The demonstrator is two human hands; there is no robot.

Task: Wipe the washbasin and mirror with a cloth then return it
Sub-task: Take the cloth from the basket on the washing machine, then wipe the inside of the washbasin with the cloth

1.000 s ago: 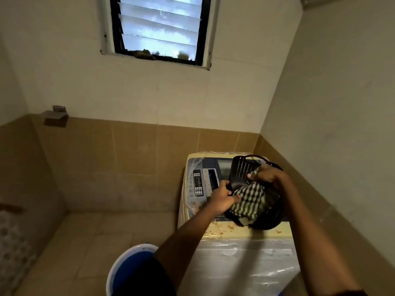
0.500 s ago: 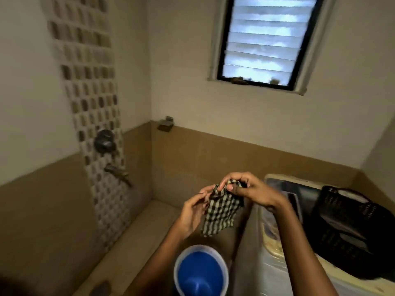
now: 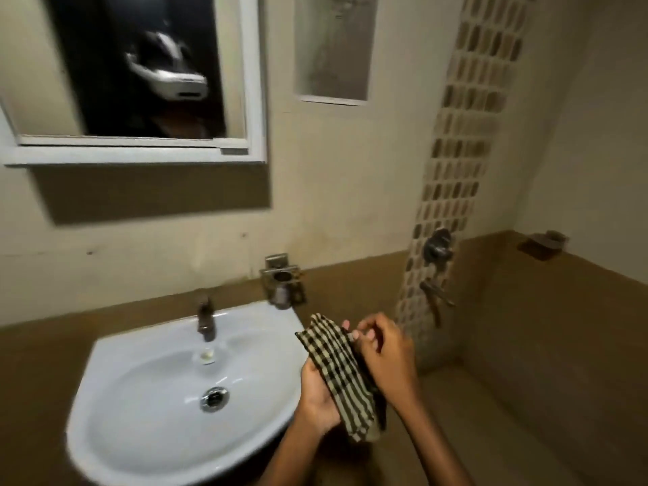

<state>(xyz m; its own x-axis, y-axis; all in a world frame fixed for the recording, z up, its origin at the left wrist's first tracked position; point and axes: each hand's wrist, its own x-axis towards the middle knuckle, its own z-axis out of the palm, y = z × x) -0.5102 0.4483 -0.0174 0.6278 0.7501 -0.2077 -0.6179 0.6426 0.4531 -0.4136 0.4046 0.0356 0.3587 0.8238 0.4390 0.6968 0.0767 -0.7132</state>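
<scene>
Head view: the black-and-cream checked fabric cloth (image 3: 345,375) is held folded just beyond the right edge of the white ceramic washbasin (image 3: 147,408), lying across the palm of the left hand (image 3: 317,403), whose fingers curl up under it in a grip, while the right hand (image 3: 384,359) closes its fingers (image 3: 361,333) on the cloth's far edge. The step in hand appears to be readying the cloth before wiping, and the next move calls for carrying it left into the basin bowl below the dark metal tap (image 3: 206,315). The white-framed wall mirror (image 3: 140,75) is cut off at the top and left, its reflection is dark and blurred, and the cloth hides the left fingertips.
</scene>
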